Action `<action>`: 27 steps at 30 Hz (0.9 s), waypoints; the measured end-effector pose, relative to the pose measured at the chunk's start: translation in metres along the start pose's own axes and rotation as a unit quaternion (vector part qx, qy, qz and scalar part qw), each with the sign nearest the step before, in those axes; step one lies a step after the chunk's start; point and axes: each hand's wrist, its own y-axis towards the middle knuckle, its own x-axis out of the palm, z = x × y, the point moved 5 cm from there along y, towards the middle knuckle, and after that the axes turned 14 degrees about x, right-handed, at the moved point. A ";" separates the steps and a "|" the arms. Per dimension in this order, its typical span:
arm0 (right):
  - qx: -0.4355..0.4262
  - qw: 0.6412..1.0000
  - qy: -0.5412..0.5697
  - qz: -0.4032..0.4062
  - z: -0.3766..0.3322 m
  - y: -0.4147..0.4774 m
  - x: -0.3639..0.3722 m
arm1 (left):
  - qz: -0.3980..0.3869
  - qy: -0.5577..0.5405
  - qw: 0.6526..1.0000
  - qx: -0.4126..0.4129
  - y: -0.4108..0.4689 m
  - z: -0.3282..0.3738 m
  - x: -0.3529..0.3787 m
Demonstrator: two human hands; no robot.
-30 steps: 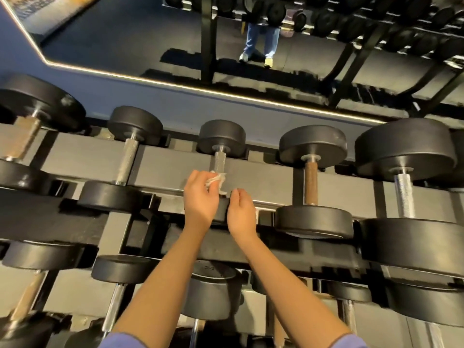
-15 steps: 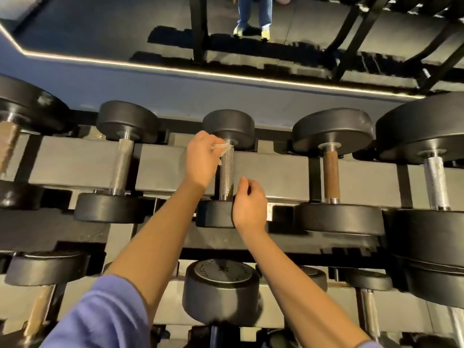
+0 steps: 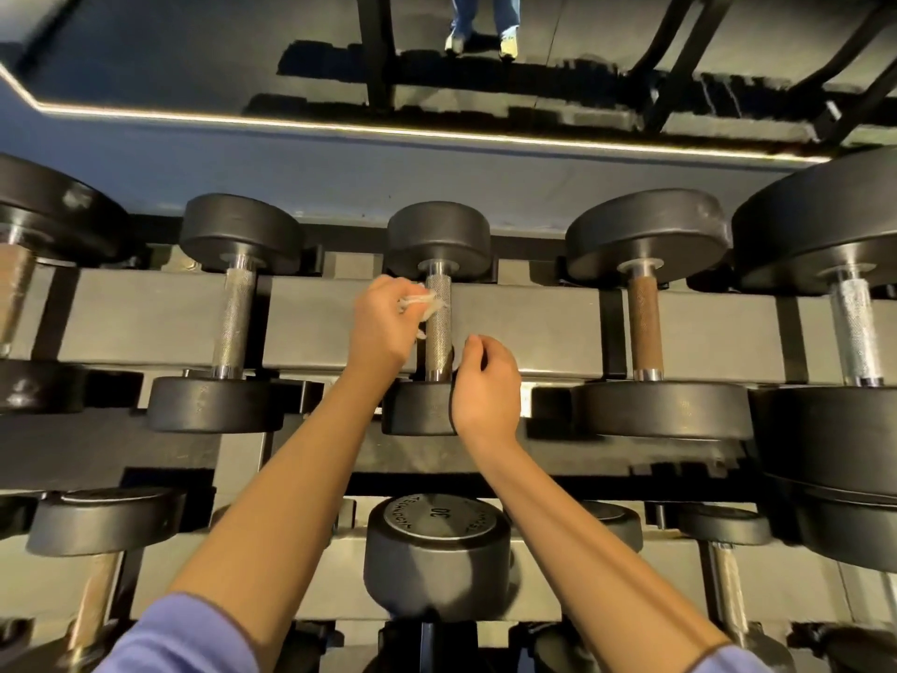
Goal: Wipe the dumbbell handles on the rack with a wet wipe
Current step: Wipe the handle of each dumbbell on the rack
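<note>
Pinching a crumpled white wet wipe (image 3: 421,305), the left hand (image 3: 383,327) met the vertical knurled steel handle (image 3: 438,332) mid-frame from its left, the right hand (image 3: 488,386) slack and empty below.

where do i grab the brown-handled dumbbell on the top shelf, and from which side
Grip the brown handle at its middle, coming from above. It lies bare between two wide black heads, running front to back over the rack, so fingers can likely wrap it; the heads look too broad to hold.
</note>
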 end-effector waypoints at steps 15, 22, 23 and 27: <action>0.009 1.000 -0.008 0.008 -0.004 -0.004 -0.005 | -0.111 -0.030 0.991 0.061 0.006 0.013 0.001; 0.008 1.000 -0.008 0.009 -0.003 -0.004 -0.005 | -0.030 0.062 0.996 0.061 0.027 0.009 0.006; 0.007 1.000 -0.005 0.008 -0.003 -0.004 -0.006 | -0.027 0.051 0.997 0.055 0.022 0.008 0.006; -0.011 1.000 -0.005 0.005 -0.006 -0.005 -0.006 | -0.089 0.000 0.994 0.063 -0.005 0.012 0.006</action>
